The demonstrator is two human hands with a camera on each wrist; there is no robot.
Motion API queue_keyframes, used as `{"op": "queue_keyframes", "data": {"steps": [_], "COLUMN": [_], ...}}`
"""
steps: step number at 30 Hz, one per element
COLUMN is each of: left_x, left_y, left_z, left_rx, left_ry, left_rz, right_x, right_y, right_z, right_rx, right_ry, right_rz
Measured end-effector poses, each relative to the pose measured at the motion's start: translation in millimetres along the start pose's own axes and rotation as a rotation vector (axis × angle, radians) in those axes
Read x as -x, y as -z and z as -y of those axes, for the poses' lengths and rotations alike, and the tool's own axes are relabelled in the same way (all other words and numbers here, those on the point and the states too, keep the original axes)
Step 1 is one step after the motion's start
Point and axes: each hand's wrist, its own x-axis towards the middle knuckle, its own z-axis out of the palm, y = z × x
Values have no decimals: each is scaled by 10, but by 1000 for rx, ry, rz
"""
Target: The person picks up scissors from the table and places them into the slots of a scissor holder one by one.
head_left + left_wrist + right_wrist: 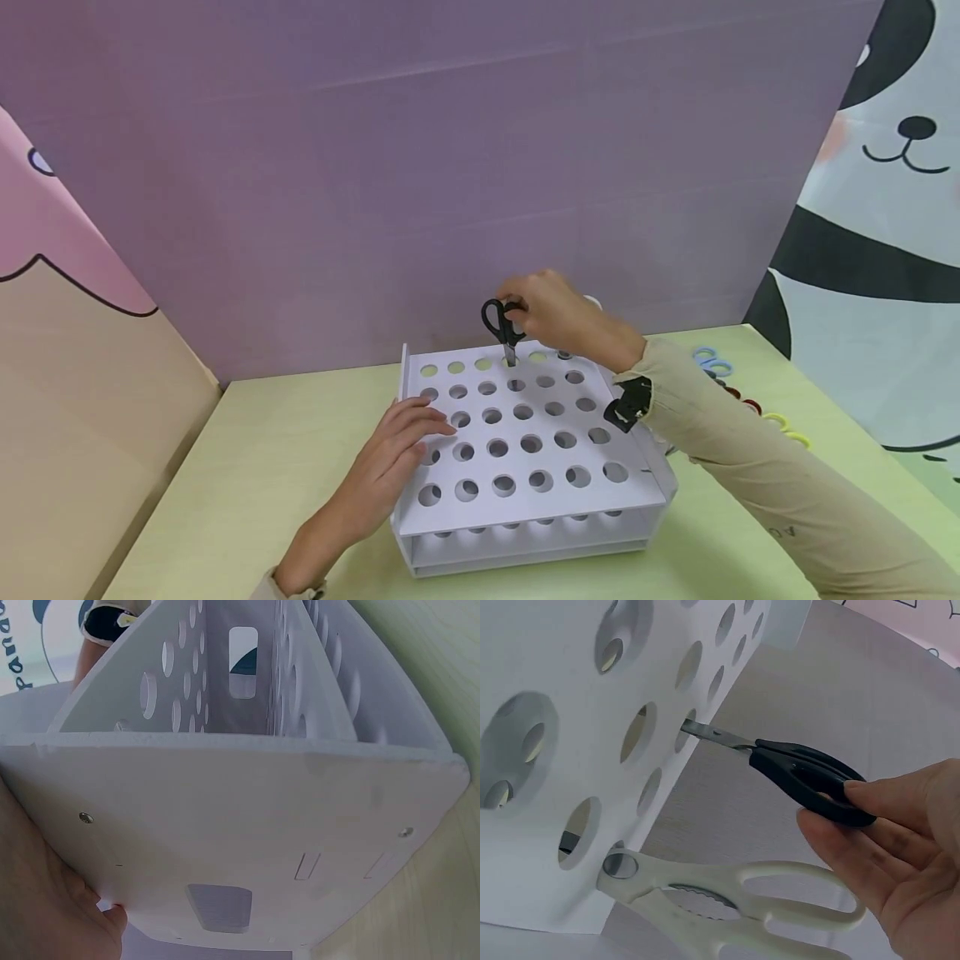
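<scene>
My right hand (558,312) pinches the handles of black-handled scissors (510,335) between thumb and fingers. The scissors point downward, and in the right wrist view their metal blades (718,736) enter a hole in the back row of a white board rack (517,461). Along the rack's left edge lies my left hand (393,454), fingers extended over the top board. In the left wrist view that hand is against the rack's white side panel (240,840). White-handled scissors (656,871) stand in the rack's back row beside the black pair.
To the right of the rack, more scissors lie in a line on the pale table (300,433), among them a blue pair (718,367) and a yellow-handled pair (797,437). A purple wall panel (450,167) stands close behind the rack.
</scene>
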Motion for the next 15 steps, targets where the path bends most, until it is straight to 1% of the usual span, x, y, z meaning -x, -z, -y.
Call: {"op": "queue_keyframes", "data": {"steps": [5, 15], "left_x": [1, 3], "left_y": [6, 27], "left_z": [8, 18], "left_rx": [0, 9], "left_ry": [-3, 8], "left_rz": [-4, -1], "right_x": [0, 33], "right_y": [-29, -82], "right_z": [-32, -67], "right_rx": [53, 75], "right_ry": [0, 11], "right_rz": [12, 11]}}
